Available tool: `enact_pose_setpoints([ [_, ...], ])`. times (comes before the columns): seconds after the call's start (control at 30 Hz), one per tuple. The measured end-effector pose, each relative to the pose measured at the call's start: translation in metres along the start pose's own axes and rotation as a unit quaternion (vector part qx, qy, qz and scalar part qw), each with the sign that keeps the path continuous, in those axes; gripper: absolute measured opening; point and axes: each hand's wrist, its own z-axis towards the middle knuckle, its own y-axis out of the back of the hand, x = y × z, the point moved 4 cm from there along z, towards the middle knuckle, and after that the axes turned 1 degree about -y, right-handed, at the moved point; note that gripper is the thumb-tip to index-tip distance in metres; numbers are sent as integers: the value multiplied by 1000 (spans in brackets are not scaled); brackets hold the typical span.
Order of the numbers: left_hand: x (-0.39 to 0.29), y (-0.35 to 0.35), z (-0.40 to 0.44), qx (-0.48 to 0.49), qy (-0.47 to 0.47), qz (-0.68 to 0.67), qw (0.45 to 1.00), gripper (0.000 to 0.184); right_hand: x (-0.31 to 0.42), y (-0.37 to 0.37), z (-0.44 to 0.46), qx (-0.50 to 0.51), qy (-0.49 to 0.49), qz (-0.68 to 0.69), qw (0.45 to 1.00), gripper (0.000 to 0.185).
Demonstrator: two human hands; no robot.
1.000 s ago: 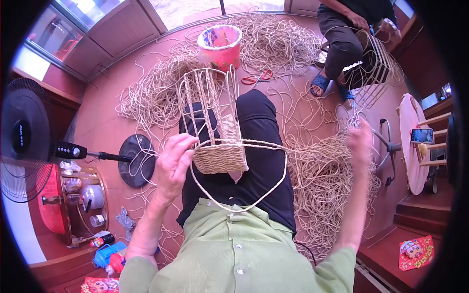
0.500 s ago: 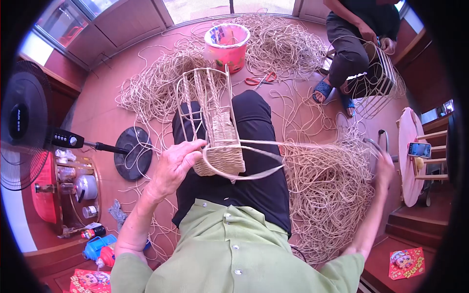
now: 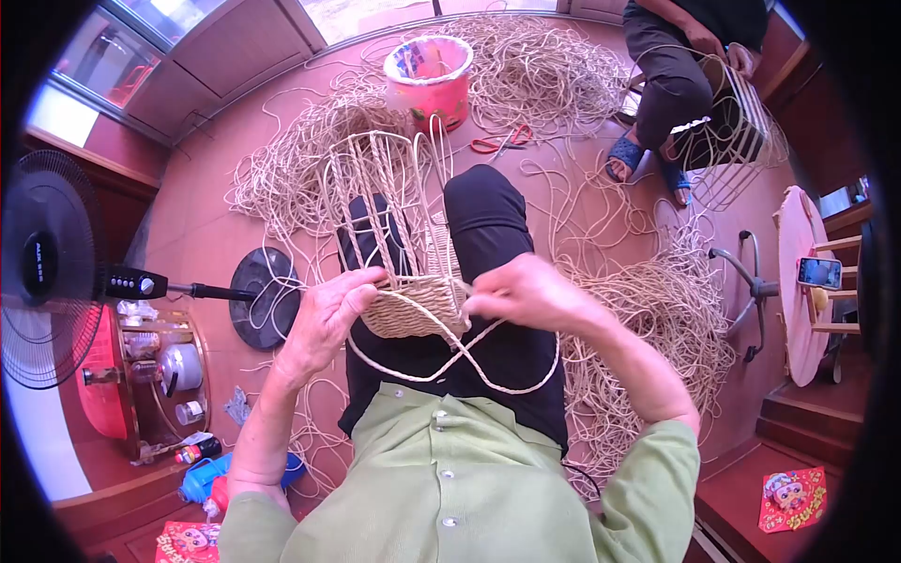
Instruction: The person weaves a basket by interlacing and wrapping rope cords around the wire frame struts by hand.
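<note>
A partly woven basket [image 3: 408, 314] rests on my lap, its near end covered in tight cord weave and its far end a bare wire frame [image 3: 361, 174] with cord-wrapped bars. At the basket's left edge, my left hand [image 3: 328, 314] is closed, thumb and fingers pinching the rim. My right hand [image 3: 526, 293] is closed at the right edge, pinching a strand of cord beside the weave; its fingertips are partly blurred. A cord [image 3: 511, 389] hangs in crossing loops below the basket, over my dark trousers.
Heaps of loose cord [image 3: 638, 347] cover the floor on the right and beyond my knees. A pink bucket [image 3: 427, 94] and red-handled scissors [image 3: 502, 143] are ahead. On the left stands a fan [image 3: 42, 267]. Another person [image 3: 671, 94] sits at upper right with a wire frame.
My right hand has come in from far right to the basket's right edge. The cord stretched out to the right now hangs slack in loops. My left hand stays at the left edge.
</note>
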Motion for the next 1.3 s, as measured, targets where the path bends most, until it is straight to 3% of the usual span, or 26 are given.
enact_pose_setpoints([
  [0.03,-2,3,-1,7,11,-2,1000,45,-24,8,-6,-23,-61,102,993,22],
  [0.07,-3,5,-2,12,20,-8,1000,46,-55,47,-31,-172,60,215,959,33],
  [0.1,-2,4,-3,14,29,-18,999,46,-121,89,-78,-437,-69,252,861,19],
  [0.13,-1,3,-5,15,20,-20,999,46,-157,143,-135,-432,-27,239,869,25],
  [0.17,0,2,-6,19,12,-22,1000,46,-273,175,-237,-453,-45,14,890,29],
  [0.2,0,2,-6,27,4,-21,999,45,-382,205,-336,-474,-117,-287,824,34],
  [0.23,0,2,-5,38,-7,-19,999,45,-481,232,-428,-497,-169,-485,699,39],
  [0.27,-1,1,-5,50,-19,-2,999,43,-403,196,-446,-454,-591,-243,622,42],
  [0.3,2,1,-4,41,-25,-1,999,43,-348,177,-418,-448,-623,-217,603,40],
  [0.33,6,-1,-4,33,-31,1,999,43,-387,183,-410,-506,-485,-191,687,41],
  [0.37,7,-3,-3,25,-37,4,999,43,-321,159,-331,-604,-323,-194,703,40],
  [0.47,4,-9,-2,17,-11,-5,1000,42,-117,71,-110,-416,-111,40,902,43],
  [0.53,6,-9,-2,17,-7,1,1000,42,-44,-4,-41,-188,-4,156,970,39],
  [0.57,4,-9,-4,10,1,-15,1000,42,-14,-23,-34,-100,53,108,988,18],
  [0.63,0,-8,-7,-4,16,-50,999,42,-22,-6,-50,-79,17,104,991,14],
  [0.67,-2,-8,-9,7,45,-53,998,40,-61,19,-69,-182,-44,166,968,15],
  [0.73,-9,-14,-9,3,-53,44,998,33,-151,64,-118,-338,-104,228,907,23],
  [0.77,-14,-20,-9,-3,-103,93,990,30,-167,65,-118,-351,-143,155,912,21],
  [0.83,-13,-26,-16,-32,-39,95,994,30,-178,57,-107,-330,-249,-55,909,24],
  [0.87,-7,-24,-14,-69,-59,122,988,30,-158,39,-91,-350,-197,-100,910,44],
  [0.9,-5,-21,-15,-104,-76,151,980,31,-118,26,-76,-425,-32,-192,884,55],
  [0.93,-10,-20,-18,-121,-106,291,943,37,-80,18,-63,-374,-87,-145,912,61],
  [1.0,-24,-27,-25,-208,-112,300,924,41,-25,-7,-41,-355,10,-43,934,61],
  [1.03,-31,-33,-27,-252,-118,302,912,43,-5,-12,-35,-283,-28,-88,955,62],
  [1.17,-24,-69,-13,-279,-109,260,918,57,11,-37,-13,-273,90,-176,942,31],
  [1.3,-4,-82,-8,-356,-123,242,894,34,22,-32,-22,-301,135,-29,944,31],
])
